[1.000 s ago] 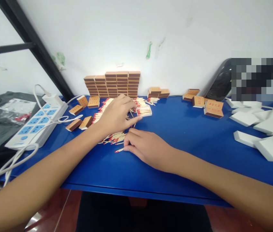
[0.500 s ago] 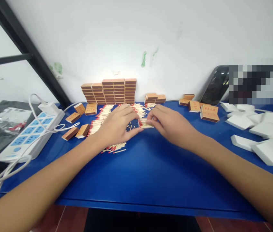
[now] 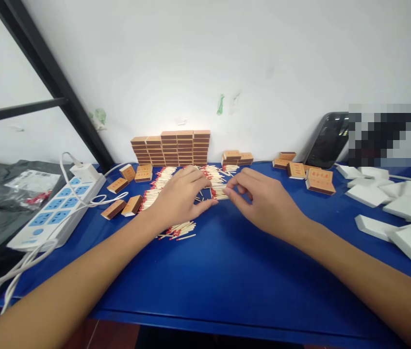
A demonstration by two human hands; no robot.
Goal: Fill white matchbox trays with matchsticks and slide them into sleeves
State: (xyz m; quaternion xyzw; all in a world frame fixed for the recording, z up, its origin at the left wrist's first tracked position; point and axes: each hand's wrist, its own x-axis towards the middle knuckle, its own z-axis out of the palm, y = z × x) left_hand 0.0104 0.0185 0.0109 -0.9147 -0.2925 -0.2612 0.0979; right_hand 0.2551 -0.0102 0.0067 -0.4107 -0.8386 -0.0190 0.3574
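Loose red-tipped matches [image 3: 157,186] lie in a spread on the blue table [image 3: 227,276], with a smaller bunch [image 3: 178,230] nearer me. My left hand [image 3: 179,196] rests curled, palm down, over the heap, its thumb on the table. My right hand [image 3: 263,201] meets it from the right, fingertips pinched on a small white tray of matches [image 3: 220,192] between the two hands. Stacked brown matchboxes [image 3: 172,148] stand against the wall behind.
Loose brown matchboxes [image 3: 121,208] lie at the left and more [image 3: 314,177] at the right. White inner trays [image 3: 390,208] pile at the far right. A white power strip [image 3: 59,208] with cables sits left. A dark object [image 3: 327,140] leans on the wall.
My right hand left the near bunch of matches, moved up to the tray beside my left hand and now pinches it. The view shifted slightly downward.
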